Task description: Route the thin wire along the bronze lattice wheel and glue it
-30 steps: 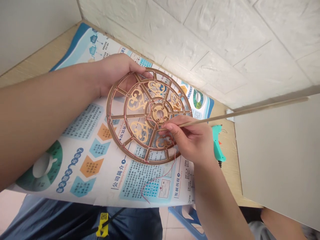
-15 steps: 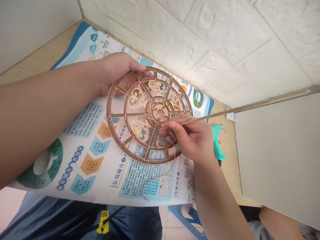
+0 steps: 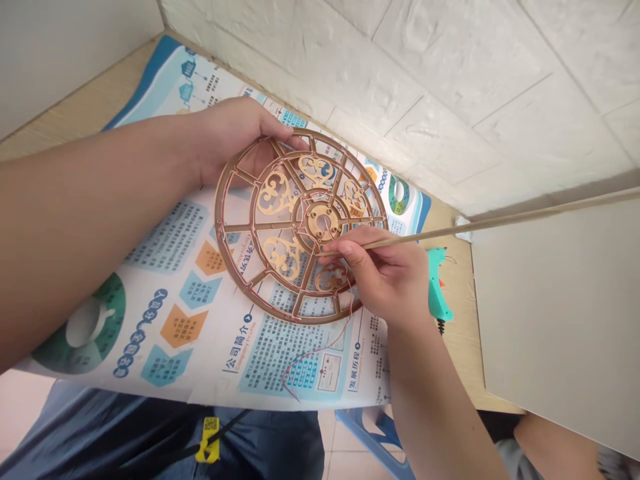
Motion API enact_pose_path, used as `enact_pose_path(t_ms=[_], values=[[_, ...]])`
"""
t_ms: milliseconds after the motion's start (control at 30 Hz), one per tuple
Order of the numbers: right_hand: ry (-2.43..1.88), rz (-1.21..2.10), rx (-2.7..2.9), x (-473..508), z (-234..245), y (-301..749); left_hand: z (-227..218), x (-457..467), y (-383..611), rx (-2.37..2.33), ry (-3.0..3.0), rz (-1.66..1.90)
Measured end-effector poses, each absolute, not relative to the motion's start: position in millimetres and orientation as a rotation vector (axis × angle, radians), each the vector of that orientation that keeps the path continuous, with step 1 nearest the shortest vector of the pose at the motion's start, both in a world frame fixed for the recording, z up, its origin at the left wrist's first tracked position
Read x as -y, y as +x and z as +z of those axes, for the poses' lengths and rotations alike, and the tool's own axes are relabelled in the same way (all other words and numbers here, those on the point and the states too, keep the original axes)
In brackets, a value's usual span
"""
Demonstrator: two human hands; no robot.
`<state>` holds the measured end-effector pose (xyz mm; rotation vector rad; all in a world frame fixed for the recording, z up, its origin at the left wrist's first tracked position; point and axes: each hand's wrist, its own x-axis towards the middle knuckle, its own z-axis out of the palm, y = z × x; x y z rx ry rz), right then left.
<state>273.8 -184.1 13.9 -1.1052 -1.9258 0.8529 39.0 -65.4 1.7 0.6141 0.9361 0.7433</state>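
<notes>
My left hand (image 3: pixel 235 140) grips the upper left of a round gold-brown openwork wheel (image 3: pixel 227 220), its fingers behind the spokes and its thumb over the rim. The wheel has scrolled fretwork panels and a central hub (image 3: pixel 321 222), with thin red wire running along its spokes and rim. My right hand (image 3: pixel 385 277) pinches a long thin wooden stick (image 3: pixel 500 223), whose tip lies over the wheel just below the hub. A loose length of the red wire (image 3: pixel 313 355) hangs from the wheel's lower edge onto the paper.
A printed blue-and-white poster (image 3: pixel 200 333) covers the wooden table (image 3: pixel 455 333). A teal hot glue gun (image 3: pixel 437 283) lies right of my right hand. A textured white wall (image 3: pixel 400 87) stands behind, and a pale board (image 3: pixel 555 313) stands at right.
The wheel and both hands sit slightly higher and further right in the view. The stick's far end has swung up to the right. Neither hand has changed its hold.
</notes>
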Motion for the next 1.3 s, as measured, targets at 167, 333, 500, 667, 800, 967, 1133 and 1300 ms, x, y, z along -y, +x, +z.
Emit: enact_pose_path(t_ms=[167, 333, 500, 667, 800, 967, 1133, 1300], values=[[-1.078, 0.875, 1.967, 182.6, 14.3, 271.8, 3.3, 67.2, 40.8, -0.943, 0.639, 0.750], [-1.115, 0.858, 2.000, 181.6, 16.8, 270.2, 1.2, 65.1, 38.9, -0.950, 0.668, 0.746], [-1.150, 0.886, 1.939, 182.4, 12.6, 270.1, 3.1, 66.6, 39.1, -0.926, 0.669, 0.737], [-1.168, 0.955, 1.675, 183.0, 7.3, 268.1, 1.4, 65.5, 38.7, -0.950, 0.675, 0.744], [-1.202, 0.928, 1.688, 183.6, 6.7, 268.2, -2.3, 62.2, 37.6, -0.975, 0.714, 0.765], [-1.170, 0.858, 1.807, 185.3, 7.3, 269.3, -3.7, 60.3, 37.3, -0.936, 0.734, 0.757], [-1.188, 0.743, 1.937, 186.5, 11.3, 266.1, -4.2, 58.0, 36.1, -0.946, 0.739, 0.754], [-1.221, 0.762, 2.000, 185.1, 15.6, 263.9, -1.7, 59.6, 38.3, -0.948, 0.740, 0.719]])
